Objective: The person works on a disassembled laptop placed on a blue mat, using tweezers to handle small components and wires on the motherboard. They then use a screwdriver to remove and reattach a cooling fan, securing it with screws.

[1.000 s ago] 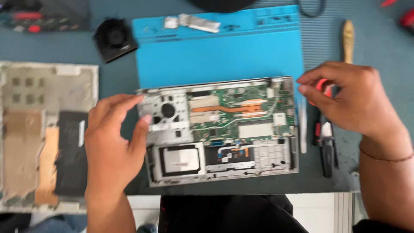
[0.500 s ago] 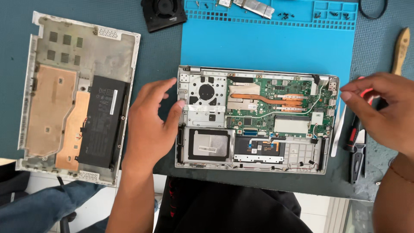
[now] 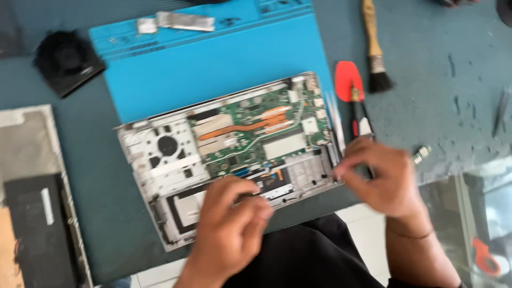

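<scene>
An opened silver laptop base (image 3: 160,160) lies tilted across the front of a blue work mat (image 3: 213,64), its green circuit board (image 3: 250,133) and copper heat pipe exposed. My left hand (image 3: 229,229) rests over the near middle edge of the laptop, fingers curled on the frame beside the battery bay. My right hand (image 3: 381,178) is at the laptop's near right corner, fingertips pinching at the edge. Whether the right hand holds anything small is hidden by blur.
A black fan (image 3: 66,61) sits at the far left. The removed bottom cover (image 3: 32,213) with a black battery lies at left. Red-handled tools (image 3: 349,85) and a wooden brush (image 3: 373,48) lie right of the laptop. Metal strips (image 3: 176,21) rest on the mat's far edge.
The view swung and the laptop now appears rotated. My left hand moved from the fan cutout to the near middle edge. My right hand came from the tools down to the near right corner.
</scene>
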